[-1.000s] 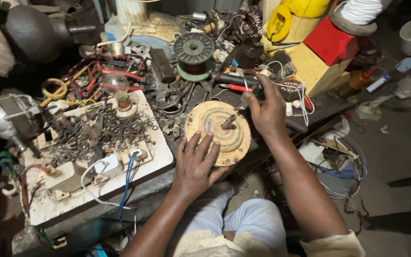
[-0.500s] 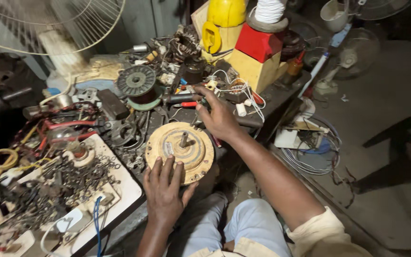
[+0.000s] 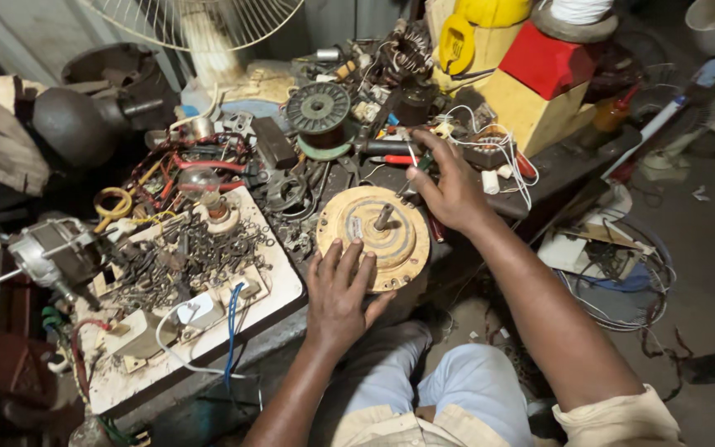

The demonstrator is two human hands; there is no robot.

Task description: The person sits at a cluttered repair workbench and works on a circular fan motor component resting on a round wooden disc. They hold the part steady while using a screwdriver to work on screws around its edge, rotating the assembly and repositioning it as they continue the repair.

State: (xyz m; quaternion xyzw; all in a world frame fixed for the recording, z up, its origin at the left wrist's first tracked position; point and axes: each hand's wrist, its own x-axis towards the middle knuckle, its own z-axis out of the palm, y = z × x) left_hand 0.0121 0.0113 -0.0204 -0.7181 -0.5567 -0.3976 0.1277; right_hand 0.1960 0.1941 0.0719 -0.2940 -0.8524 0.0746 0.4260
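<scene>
Closest in, pale blue trousers (image 3: pixel 473 381) can be seen under the table (image 3: pixel 208 389) edge. Just above that the left hand (image 3: pixel 337 294) is laid flat on the near rim of the round motor housing (image 3: pixel 349 228), fingers spread wide and gripping nothing, just pressing down. The housing is parked at the front edge of the table, between the two hands. It's a tan, grimy cast disc with a stepped face and a short steel shaft (image 3: pixel 384 217) sticking up from the middle. On its far right side the right hand (image 3: pixel 448 190) is curled, fingers closed around what looks like a slim tool (image 3: pixel 414 170), though the tip is hard to make out. So the stage looks like bracing and tool positioning, with nothing opened up yet. Any work on that shaft calls for steady downward pressure from the flat hand, since a smooth disc like that can easily be spun or slid. To the left, a chipped white board (image 3: pixel 279 285) is heaped with dark screws and washers, with a blue wire (image 3: pixel 232 323) draped over it. Farther back, red-handled pliers (image 3: pixel 395 159), a ribbed dark spool (image 3: pixel 318 108) on a green base, a yellow box (image 3: pixel 523 112) and a red box (image 3: pixel 548 58) are piled up, and a wire fan grille (image 3: pixel 200 16) sits at the very back.
</scene>
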